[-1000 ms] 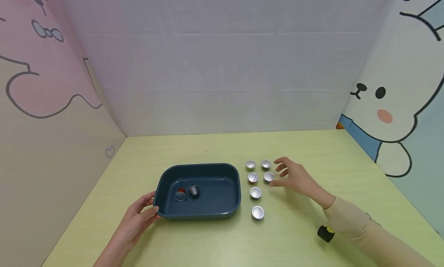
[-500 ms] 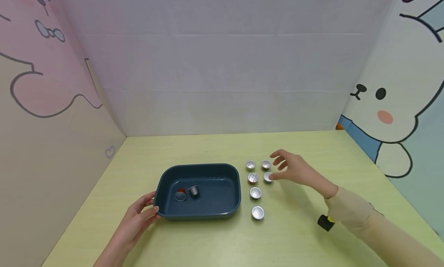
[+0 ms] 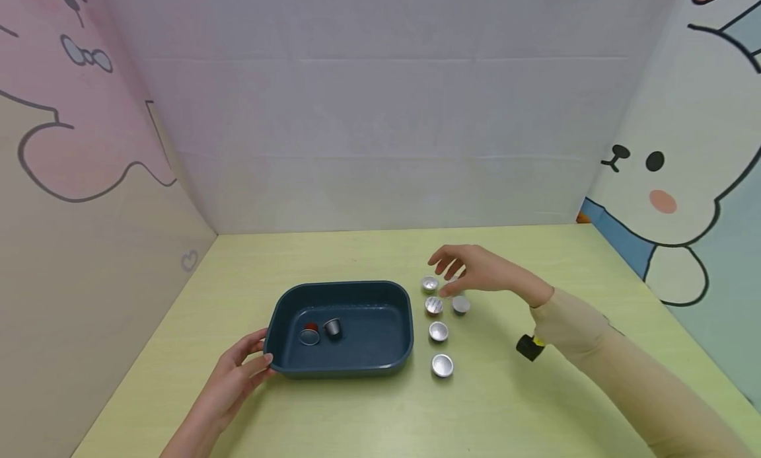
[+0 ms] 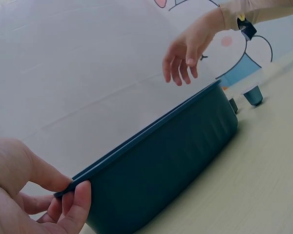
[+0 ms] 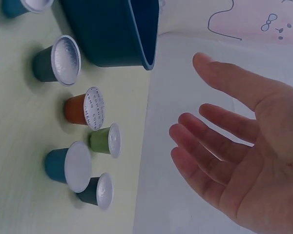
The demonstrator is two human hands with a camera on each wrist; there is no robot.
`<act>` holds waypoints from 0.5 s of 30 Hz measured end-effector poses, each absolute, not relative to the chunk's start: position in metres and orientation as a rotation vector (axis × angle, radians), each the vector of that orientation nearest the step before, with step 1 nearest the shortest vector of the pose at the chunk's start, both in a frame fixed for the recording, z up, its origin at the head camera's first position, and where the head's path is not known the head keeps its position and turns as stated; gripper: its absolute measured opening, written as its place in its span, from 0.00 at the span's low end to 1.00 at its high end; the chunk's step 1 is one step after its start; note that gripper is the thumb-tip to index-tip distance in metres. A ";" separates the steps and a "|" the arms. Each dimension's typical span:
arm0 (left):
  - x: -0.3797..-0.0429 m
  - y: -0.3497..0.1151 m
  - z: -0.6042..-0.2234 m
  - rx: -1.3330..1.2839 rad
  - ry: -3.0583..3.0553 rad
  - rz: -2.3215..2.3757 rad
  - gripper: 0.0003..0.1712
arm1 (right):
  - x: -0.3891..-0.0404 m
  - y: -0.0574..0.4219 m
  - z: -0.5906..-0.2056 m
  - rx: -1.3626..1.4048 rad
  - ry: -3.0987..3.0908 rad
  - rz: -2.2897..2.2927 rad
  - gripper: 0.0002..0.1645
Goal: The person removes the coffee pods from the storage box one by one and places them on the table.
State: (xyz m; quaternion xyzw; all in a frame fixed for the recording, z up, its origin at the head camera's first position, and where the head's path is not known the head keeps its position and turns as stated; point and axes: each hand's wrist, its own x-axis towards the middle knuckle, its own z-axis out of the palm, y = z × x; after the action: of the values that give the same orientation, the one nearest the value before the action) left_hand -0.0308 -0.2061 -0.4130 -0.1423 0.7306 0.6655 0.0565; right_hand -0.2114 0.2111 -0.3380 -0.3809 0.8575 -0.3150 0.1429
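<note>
My left hand (image 3: 234, 375) pinches the left rim of a dark blue-green plastic tray (image 3: 341, 371), thumb over the edge and fingers beneath. Inside the tray lie a silver coffee capsule (image 3: 332, 328) on its side and a red one with a silver lid (image 3: 309, 337). My right hand (image 3: 478, 269) hovers over the far capsules, holding nothing, its fingers loosely bent. In the right wrist view an orange capsule (image 5: 75, 109), a green capsule (image 5: 100, 140) and a blue capsule (image 5: 56, 164) stand lid up near it. A dark capsule (image 5: 89, 191) is mostly hidden by my hand in the head view.
Two more capsules stand nearer on the table, one teal (image 3: 438, 332) and one blue with a silver lid (image 3: 442, 365). The pale yellow table (image 3: 368, 421) is bounded by a white back panel (image 3: 380, 127) and side panels with cartoon drawings.
My right hand first touched the near right capsule with its thumb, then left it standing and moved up and leftward over the far capsules. The left hand and tray stayed put.
</note>
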 end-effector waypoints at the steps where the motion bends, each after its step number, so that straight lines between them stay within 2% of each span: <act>1: -0.031 -0.206 -0.413 -0.429 2.216 2.019 0.34 | -0.214 0.207 -0.337 -1.121 2.457 -0.908 0.31; 15: -0.034 -0.206 -0.417 -0.408 2.221 2.020 0.34 | -0.240 0.147 -0.325 -1.237 2.358 -0.848 0.31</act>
State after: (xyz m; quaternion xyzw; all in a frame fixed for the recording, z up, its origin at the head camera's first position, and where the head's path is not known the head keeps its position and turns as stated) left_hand -0.0339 -0.2057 -0.4167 -0.1346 0.7320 0.6655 0.0558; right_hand -0.2403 0.1475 -0.3251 -0.4358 0.8312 -0.2989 0.1726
